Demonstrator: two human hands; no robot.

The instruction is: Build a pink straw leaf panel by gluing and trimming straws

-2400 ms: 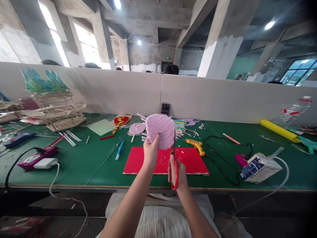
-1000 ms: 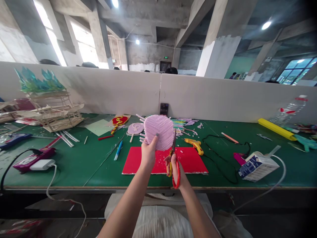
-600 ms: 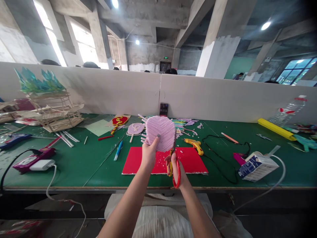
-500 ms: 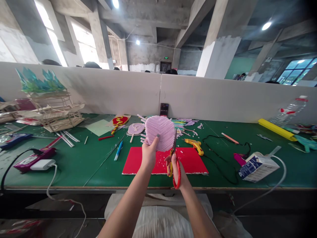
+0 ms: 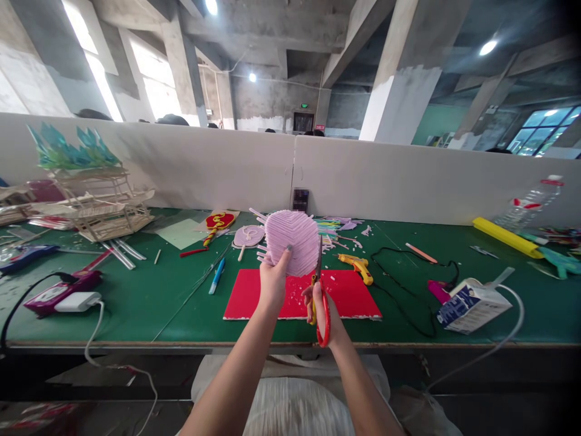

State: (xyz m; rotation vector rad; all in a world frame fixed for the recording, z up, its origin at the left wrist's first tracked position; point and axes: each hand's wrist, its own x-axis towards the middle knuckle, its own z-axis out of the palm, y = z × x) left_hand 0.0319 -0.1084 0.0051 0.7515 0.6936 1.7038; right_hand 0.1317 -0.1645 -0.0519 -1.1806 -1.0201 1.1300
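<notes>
My left hand [image 5: 274,280] grips a lilac panel made of ribbed fuzzy strips [image 5: 295,239], thumb on its face. Loose strip ends stick out from the panel's left side. In my right hand [image 5: 327,309] is a pair of scissors [image 5: 323,318] with red and yellow handles. The blades point up along the panel's right edge; whether they touch it I cannot tell. Below both hands lies a red board [image 5: 254,297] strewn with small pale scraps.
A yellow glue gun [image 5: 358,266] lies right of the board, a blue pen [image 5: 216,276] left of it. Lilac scraps [image 5: 349,224] lie behind. A stick model [image 5: 109,212] stands far left, a power strip [image 5: 63,292] nearer. A carton [image 5: 472,306] sits on the right.
The lilac panel has shifted very slightly left and up. Both hands keep their hold and almost the same place.
</notes>
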